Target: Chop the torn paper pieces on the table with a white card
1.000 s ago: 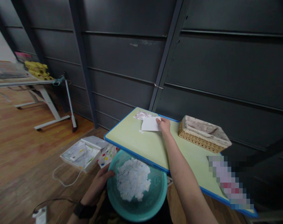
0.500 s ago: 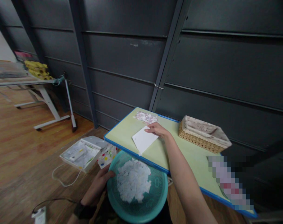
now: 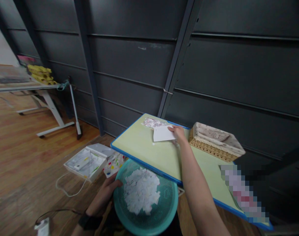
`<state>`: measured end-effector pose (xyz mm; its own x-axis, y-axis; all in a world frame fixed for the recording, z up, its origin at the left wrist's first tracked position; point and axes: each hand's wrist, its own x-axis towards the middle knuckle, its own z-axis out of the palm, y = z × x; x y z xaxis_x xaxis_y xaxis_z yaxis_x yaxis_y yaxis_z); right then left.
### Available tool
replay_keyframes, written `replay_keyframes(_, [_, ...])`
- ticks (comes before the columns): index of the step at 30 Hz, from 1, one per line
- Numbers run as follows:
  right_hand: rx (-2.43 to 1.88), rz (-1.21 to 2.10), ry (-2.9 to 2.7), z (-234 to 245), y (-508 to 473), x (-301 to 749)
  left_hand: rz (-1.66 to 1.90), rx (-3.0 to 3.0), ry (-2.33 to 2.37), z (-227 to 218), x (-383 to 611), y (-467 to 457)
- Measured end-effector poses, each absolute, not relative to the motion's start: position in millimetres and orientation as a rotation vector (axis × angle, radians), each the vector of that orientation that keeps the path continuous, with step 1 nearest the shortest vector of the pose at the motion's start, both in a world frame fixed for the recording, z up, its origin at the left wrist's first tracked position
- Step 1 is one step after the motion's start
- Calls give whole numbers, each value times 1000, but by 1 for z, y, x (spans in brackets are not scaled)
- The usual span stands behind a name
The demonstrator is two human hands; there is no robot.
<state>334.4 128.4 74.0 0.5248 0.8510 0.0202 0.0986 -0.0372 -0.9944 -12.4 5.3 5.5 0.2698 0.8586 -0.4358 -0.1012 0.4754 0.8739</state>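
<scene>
My left hand (image 3: 110, 188) grips the left rim of a teal plastic basket (image 3: 169, 216), thumb over the edge. Torn white paper scraps (image 3: 141, 191) lie heaped inside it. Over the pale yellow-green table (image 3: 141, 149) with a blue edge, my right hand (image 3: 178, 131) pinches the right end of a flat white card (image 3: 163, 133). Behind the card, a patch of paper bits with reddish marks (image 3: 153, 122) rests near the table's far corner. A few small scraps show beneath the card and hand.
A lined wicker basket (image 3: 213, 147) stands at the table's right rear. On the floor to the left are an open white box (image 3: 86, 164) and a power strip (image 3: 43, 226). A dark panelled wall (image 3: 132, 65) rises behind; another table (image 3: 23, 87) stands far left.
My right hand has moved the white card right and away from me, toward the reddish-marked bits, and turned it. My left hand stays on the teal basket's rim.
</scene>
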Motion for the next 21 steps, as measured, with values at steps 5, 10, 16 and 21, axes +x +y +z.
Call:
replay_keyframes(5, [-1589, 661, -937, 69, 132, 341, 763, 859, 1109, 4, -12, 9])
replay_keyframes(10, [-1572, 720, -1093, 73, 128, 330, 793, 822, 1104, 1, -12, 10])
replay_keyframes(16, [-1471, 1075, -1450, 84, 118, 305, 761, 859, 1118, 8, -11, 6])
replay_keyframes(21, [-1309, 1236, -1755, 82, 118, 278, 763, 831, 1119, 7, -12, 6])
